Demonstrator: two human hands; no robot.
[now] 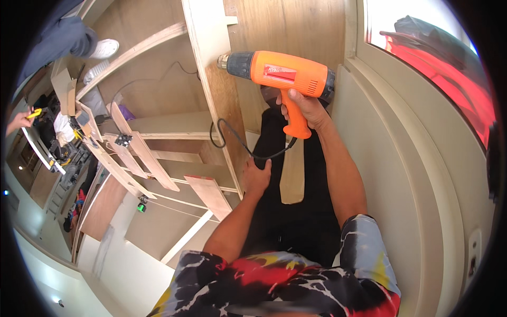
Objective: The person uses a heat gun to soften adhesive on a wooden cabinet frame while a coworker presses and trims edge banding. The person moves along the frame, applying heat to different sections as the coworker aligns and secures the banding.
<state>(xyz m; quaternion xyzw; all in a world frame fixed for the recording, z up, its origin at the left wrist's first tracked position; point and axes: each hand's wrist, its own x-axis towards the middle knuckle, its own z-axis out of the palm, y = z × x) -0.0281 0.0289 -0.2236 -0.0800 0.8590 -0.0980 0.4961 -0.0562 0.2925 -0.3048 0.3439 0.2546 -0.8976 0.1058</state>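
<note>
"Holding the orange heat gun (288,68) with one hand only, are they?"

"Yes, the right hand (306,108) is wrapped round the handle. The gun is out in front of the person's knees, its metal nozzle facing their left, toward the wooden panel (226,95)."

"Does the nozzle touch the panel?"

"I can't tell from where I'm standing."

"And the left hand (256,178)?"

"Lower down, between the panel and the black trousers (322,185). The black cord (274,157) leaves the bottom of the handle and runs right by its fingers, then loops beside the panel. Whether they pinch it, I can't tell; the fingers are partly hidden."

"What's that between the legs?"

"A pale strip of wood (292,182). More loose boards (153,158) lie off to the left."

"Anyone else about?"

"Another person's white shoe (105,48), far left, and a hand (20,121) with something yellow (35,113)."
</note>
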